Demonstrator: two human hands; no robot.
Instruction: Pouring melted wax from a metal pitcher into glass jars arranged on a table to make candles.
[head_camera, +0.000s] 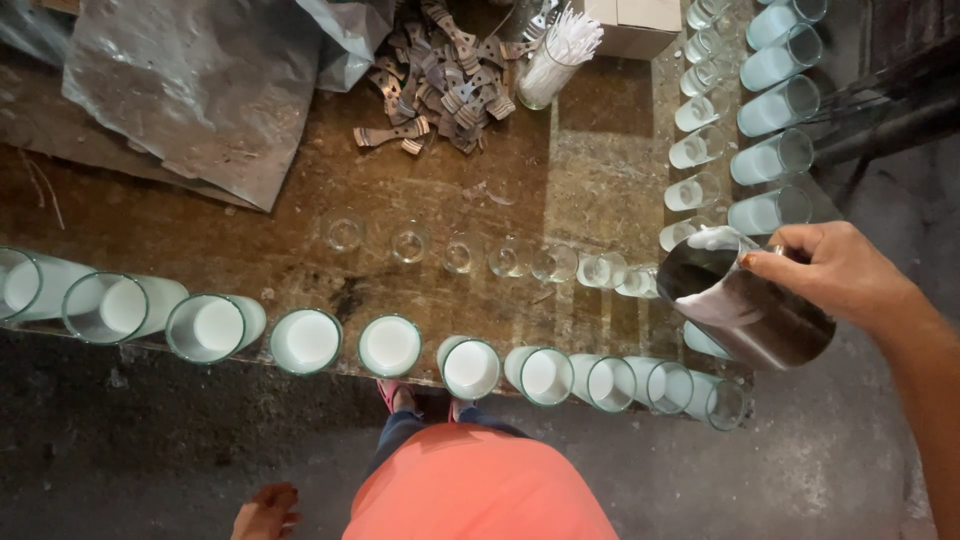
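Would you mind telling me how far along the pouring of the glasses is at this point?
Done: the front row of tall glasses along the table edge holds white filling, as does the right column. In hand: the right hand tilts a metal pitcher over a glass at the row's right end. Left: the middle row of small glasses looks clear. The left hand hangs free.

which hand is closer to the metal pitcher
Right. The right hand grips the metal pitcher at its handle; the left hand hangs empty far off, low by the person's side.
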